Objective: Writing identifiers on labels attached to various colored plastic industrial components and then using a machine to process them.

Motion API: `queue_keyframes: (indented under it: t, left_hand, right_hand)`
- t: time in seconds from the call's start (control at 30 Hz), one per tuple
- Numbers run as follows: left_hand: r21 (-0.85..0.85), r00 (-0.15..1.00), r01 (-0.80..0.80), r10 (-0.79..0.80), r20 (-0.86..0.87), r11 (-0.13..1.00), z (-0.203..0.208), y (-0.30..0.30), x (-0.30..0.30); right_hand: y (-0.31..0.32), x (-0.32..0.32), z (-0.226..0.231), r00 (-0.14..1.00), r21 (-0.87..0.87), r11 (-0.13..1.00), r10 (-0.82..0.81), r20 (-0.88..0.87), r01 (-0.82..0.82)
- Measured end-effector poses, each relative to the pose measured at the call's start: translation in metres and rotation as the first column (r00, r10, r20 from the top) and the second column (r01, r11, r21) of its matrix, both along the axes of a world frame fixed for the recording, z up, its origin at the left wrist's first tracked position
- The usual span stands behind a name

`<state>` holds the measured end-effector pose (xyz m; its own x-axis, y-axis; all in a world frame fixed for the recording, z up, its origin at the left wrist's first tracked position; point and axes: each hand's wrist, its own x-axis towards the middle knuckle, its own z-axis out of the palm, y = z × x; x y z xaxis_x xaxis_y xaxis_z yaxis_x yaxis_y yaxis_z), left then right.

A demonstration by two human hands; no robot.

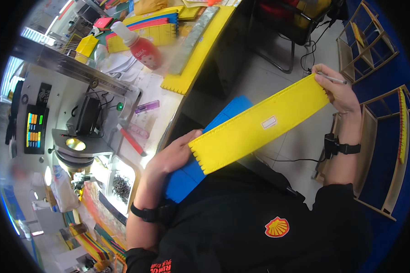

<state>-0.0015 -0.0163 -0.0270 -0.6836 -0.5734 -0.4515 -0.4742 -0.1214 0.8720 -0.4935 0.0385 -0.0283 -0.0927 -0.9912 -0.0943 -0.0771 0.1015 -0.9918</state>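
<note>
A long yellow board (241,136) with notched ends slants across my front, a small white label (269,122) near its middle. My left hand (177,150) closes on its lower left end, some fingers hidden behind it. At the upper right end, my right hand (339,91) grips the board's corner. A slim pale pen-like stick (333,79) also lies in the right hand's fingers. Under the yellow board, partly covered by it, is a similar blue board (184,179); what it rests on is hard to make out.
On the workbench left stand a red bottle with a white cap (143,50), stacked coloured boards (155,36), a purple marker (147,107), a red pen-like tool (131,140) and a white tray of dark bits (131,170). A lit machine (77,145) adjoins. Wooden racks (373,150) stand right, a chair (282,50) ahead.
</note>
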Motion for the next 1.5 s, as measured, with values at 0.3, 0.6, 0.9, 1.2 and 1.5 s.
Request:
queue_keyframes:
  t: [0.3,0.6,0.9,1.2,1.5]
  left_hand:
    - [0.143,0.972,-0.131,0.099,0.212,0.981,0.030,0.000,-0.016]
    - [0.210,0.985,-0.056,0.020,0.169,0.976,0.022,0.007,-0.005]
    - [0.056,0.963,0.045,-0.059,0.264,0.997,0.018,0.000,-0.011]
    - [-0.065,0.989,0.101,-0.093,0.117,0.993,-0.012,0.003,0.011]
    - [0.266,0.966,-0.132,0.063,0.252,0.955,0.006,0.006,0.003]
  right_hand:
    - [0.006,-0.002,-0.039,0.990,0.183,0.981,0.034,0.138,-0.060]
    - [-0.020,0.124,-0.033,0.976,0.213,0.953,0.203,0.076,-0.215]
    - [-0.036,0.133,-0.047,0.853,-0.376,0.924,-0.250,-0.458,0.068]
    - [0.025,0.232,-0.053,0.944,-0.477,0.815,0.304,-0.128,-0.327]
    - [0.028,0.258,-0.062,0.896,-0.608,0.665,0.243,-0.372,-0.432]
